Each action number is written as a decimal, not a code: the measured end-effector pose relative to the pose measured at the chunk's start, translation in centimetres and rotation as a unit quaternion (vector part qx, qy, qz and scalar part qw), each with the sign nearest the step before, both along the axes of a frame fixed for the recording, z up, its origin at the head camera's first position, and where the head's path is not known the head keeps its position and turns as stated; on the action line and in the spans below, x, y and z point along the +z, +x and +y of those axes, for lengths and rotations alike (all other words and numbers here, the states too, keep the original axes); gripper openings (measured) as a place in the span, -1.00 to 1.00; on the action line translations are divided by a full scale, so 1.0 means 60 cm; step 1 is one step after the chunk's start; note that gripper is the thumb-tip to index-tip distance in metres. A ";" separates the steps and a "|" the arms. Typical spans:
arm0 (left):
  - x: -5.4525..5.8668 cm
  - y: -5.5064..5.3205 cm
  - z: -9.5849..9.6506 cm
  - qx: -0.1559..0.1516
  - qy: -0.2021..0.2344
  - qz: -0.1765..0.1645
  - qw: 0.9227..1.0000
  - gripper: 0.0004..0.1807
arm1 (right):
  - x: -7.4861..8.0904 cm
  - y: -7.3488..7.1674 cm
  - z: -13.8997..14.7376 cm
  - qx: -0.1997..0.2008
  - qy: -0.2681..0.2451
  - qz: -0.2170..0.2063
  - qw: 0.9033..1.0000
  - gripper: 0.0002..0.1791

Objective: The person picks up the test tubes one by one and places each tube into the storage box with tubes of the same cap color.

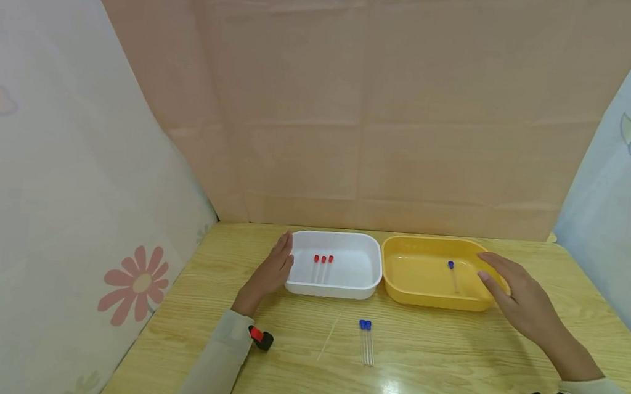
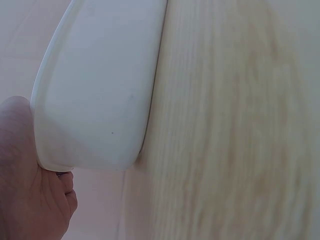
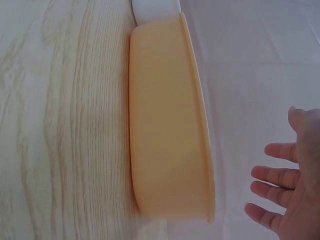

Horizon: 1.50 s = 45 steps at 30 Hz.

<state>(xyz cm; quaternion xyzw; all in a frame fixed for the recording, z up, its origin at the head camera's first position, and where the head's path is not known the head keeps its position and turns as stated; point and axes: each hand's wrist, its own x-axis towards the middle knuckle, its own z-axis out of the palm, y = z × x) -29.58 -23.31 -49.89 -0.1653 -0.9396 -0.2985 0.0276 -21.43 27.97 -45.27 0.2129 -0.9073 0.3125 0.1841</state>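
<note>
My left hand (image 1: 275,269) rests against the left end of a white plastic tray (image 1: 360,291), its fingers extended along the side. The left wrist view shows the thumb at the rim of that tray. Inside it lie three thin clear tubes with red caps (image 1: 323,259). Over the right end of a yellow tray (image 1: 419,299) hovers my right hand (image 1: 524,300), fingers spread and holding nothing. In the right wrist view those fingers (image 3: 275,192) are apart from the tray wall. One clear tube with a blue cap (image 1: 451,265) lies in the yellow tray.
In front of the trays, a small bunch of blue-capped tubes (image 1: 367,343) lies on the wooden table (image 1: 290,380). A thin pale line (image 1: 329,337) shows to their left. The two trays stand side by side before a brown paper backdrop (image 1: 354,132).
</note>
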 end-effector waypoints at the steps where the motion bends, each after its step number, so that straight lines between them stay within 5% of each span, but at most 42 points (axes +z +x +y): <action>1: 0.000 0.000 0.000 0.001 -0.001 0.000 1.000 -0.36 | 0.000 -0.001 0.002 -0.001 0.000 0.001 1.000 -0.48; 24: 0.004 -0.001 -0.003 -0.005 -0.003 0.009 1.000 -0.34 | -0.013 -0.027 0.049 -0.022 -0.006 -0.012 1.000 -0.44; 33: -0.002 0.001 -0.004 -0.003 -0.004 -0.013 1.000 -0.34 | -0.019 -0.036 0.058 -0.022 0.000 -0.046 0.999 -0.40; 45: -0.004 0.000 -0.004 -0.004 -0.001 -0.003 1.000 -0.34 | -0.030 -0.060 0.063 -0.020 0.027 -0.069 0.997 -0.34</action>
